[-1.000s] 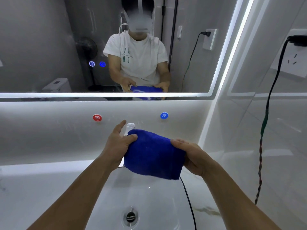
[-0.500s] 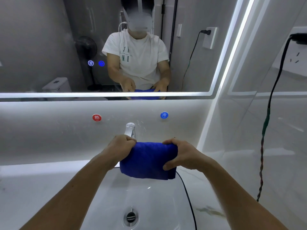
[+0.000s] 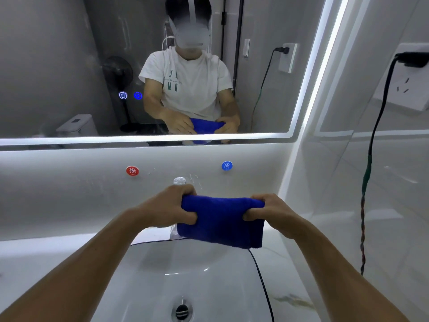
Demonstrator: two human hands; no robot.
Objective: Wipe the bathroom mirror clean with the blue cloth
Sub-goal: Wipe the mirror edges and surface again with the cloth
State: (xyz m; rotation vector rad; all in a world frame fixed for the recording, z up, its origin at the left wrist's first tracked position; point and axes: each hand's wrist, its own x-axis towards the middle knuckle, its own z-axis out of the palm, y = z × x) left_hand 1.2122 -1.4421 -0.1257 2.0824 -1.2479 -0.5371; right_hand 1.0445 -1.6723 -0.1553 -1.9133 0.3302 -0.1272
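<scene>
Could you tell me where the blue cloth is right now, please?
In the head view, the folded blue cloth hangs at centre, gripped by the left hand and right hand, above the white sink basin, below the mirror.

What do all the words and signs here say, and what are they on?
"热" on the red round sticker on the wall under the mirror; the tiny print below it is too small to read.
"冷" on the blue round sticker on that wall; tiny print unreadable.
Green letters on the reflected T-shirt: mirrored and blurred, unreadable.
Two glowing buttons on the mirror: symbols only, no words.
</scene>
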